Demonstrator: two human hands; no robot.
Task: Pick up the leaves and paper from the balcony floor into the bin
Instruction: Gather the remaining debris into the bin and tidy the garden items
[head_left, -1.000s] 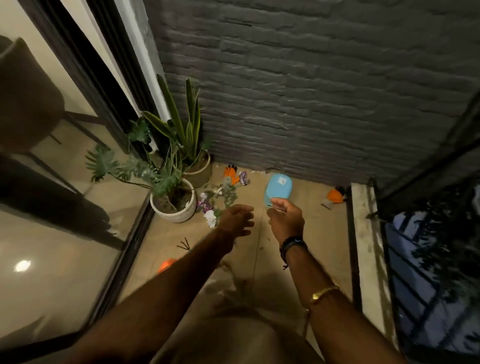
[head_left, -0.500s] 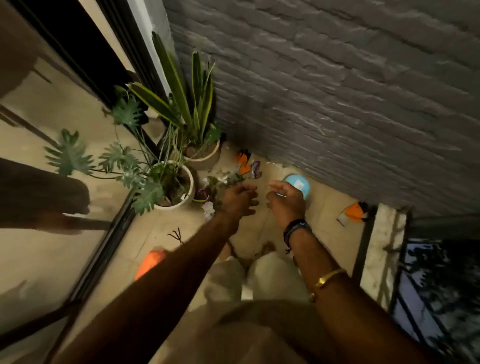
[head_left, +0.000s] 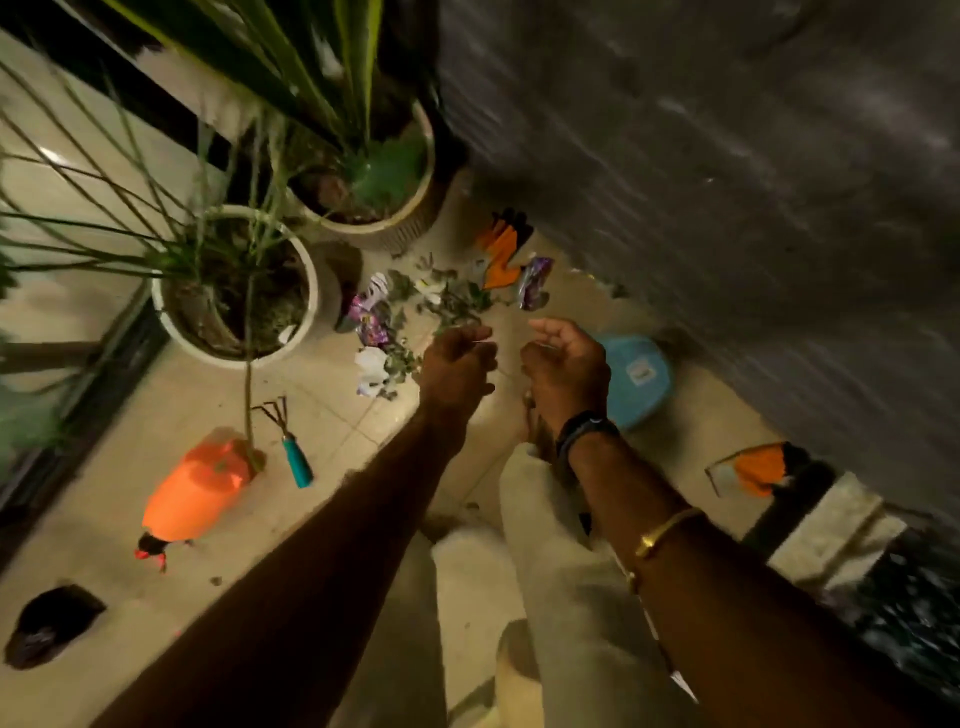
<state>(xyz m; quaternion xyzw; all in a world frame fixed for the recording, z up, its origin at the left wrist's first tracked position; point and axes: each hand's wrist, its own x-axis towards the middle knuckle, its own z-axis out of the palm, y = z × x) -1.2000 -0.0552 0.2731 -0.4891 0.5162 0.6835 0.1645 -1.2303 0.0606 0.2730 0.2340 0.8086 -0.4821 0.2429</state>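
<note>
Green leaves lie scattered on the tiled balcony floor near the brick wall. Among them are crumpled purple-and-white papers, a white scrap and another purple wrapper. A light blue bin sits on the floor against the wall, right of the litter. My left hand hovers over the near edge of the leaves, fingers loosely curled, with nothing seen in it. My right hand hangs beside it, in front of the bin, fingers relaxed and empty.
Two potted plants stand at the left by the glass door. An orange spray bottle and a teal-handled hand rake lie near them. Orange gloves lie by the wall, an orange-and-white scrap at right.
The view has dropped closer to the floor and tilted. Both hands have come down toward the pile of leaves and papers, staying side by side.
</note>
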